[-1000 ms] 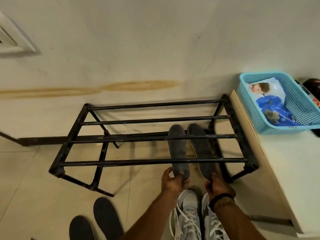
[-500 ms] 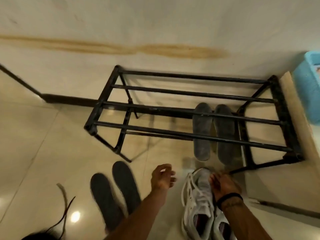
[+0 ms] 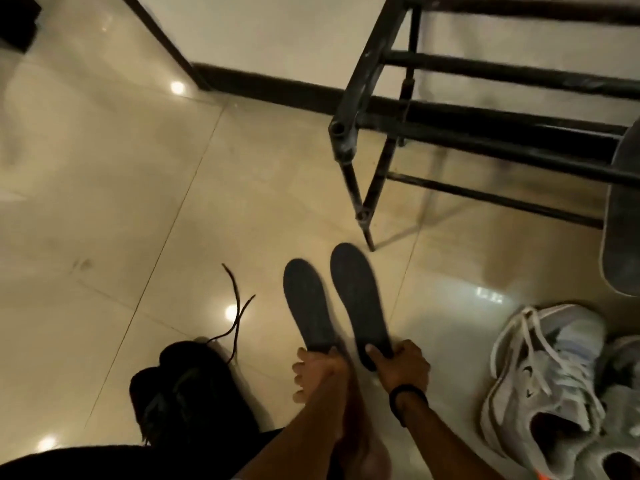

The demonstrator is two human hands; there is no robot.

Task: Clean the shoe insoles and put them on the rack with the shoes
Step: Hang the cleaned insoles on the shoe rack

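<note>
Head view, looking down at a tiled floor. The left hand grips the heel end of one dark insole, its fingers curled round the edge; the right hand, a black band on its wrist, grips the heel end of a second dark insole, thumb on top. The two insoles lie side by side, close but apart, toes pointing away from the person toward the near left corner of the black metal rack; whether their toes rest on the floor or are lifted off it cannot be told. The rack stands at the upper right against the wall, beside a dark skirting board, and only its left end is in view. At the right edge of the picture a further dark insole lies across the rack's front bars, its near end overhanging them. Below it, at the lower right of the floor, stand a pair of pale grey sneakers with white laces, close together, openings toward the camera. At the lower left sits a black shoe, its dark laces trailing over the tiles toward the insoles. Bright ceiling-light reflections dot the floor.
</note>
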